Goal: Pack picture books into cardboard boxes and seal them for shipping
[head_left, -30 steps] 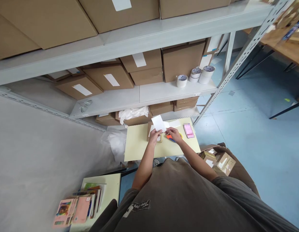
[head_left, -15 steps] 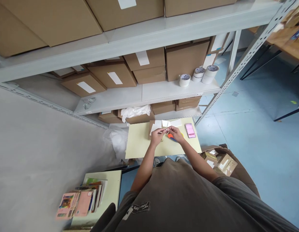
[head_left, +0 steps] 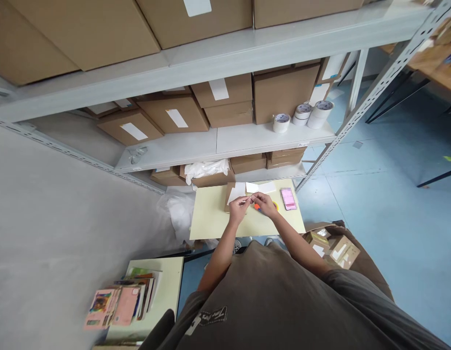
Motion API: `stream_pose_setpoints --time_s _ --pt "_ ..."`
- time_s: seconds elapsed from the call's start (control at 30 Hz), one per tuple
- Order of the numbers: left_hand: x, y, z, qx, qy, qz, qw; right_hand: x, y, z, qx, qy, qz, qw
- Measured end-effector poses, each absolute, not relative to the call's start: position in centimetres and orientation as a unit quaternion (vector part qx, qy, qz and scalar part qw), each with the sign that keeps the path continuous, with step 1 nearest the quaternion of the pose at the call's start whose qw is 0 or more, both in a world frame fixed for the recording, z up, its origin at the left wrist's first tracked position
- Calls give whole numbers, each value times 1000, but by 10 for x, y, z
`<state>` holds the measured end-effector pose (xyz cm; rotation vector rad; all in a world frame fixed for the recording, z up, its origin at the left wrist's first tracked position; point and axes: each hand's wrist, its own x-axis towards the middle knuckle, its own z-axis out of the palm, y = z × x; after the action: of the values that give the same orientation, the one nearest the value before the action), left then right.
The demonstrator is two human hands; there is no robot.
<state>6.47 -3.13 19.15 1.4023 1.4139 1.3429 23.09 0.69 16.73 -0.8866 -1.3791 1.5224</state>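
Observation:
Over the pale yellow table (head_left: 209, 214), my left hand (head_left: 239, 208) and my right hand (head_left: 264, 201) meet at the fingertips. Both are pinched closed around something small and whitish, too tiny to name. Partly under my right hand lies an orange, blue and yellow object (head_left: 257, 207), mostly covered, whose kind I cannot make out. Behind my hands rest white papers (head_left: 251, 187) and a brown cardboard piece (head_left: 228, 197), partly hidden by my left hand. To the right is a pink stack (head_left: 288, 199), blurred out.
A grey metal shelf (head_left: 196, 146) ahead carries cardboard boxes (head_left: 227, 92) and white tape rolls (head_left: 281, 123). Right of the table stands an open carton (head_left: 371, 272) with small boxes inside. Books (head_left: 127, 304) lie on a side table at lower left, near a clear plastic bag (head_left: 178, 214).
The view has shifted slightly, so the shelf sits a little further right. My hands stay together at nearly the same spot, and the small whitish thing shows less between the fingertips.

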Motion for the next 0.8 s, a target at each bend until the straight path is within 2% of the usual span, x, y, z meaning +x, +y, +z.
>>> stream_pose_setpoints --time_s 0.5,0.8 --pt "72 -33 197 522 560 541 348 226 8 175 -371 -557 600 438" --pt "68 -29 185 436 605 540 390 226 5 185 -373 -578 584 431"
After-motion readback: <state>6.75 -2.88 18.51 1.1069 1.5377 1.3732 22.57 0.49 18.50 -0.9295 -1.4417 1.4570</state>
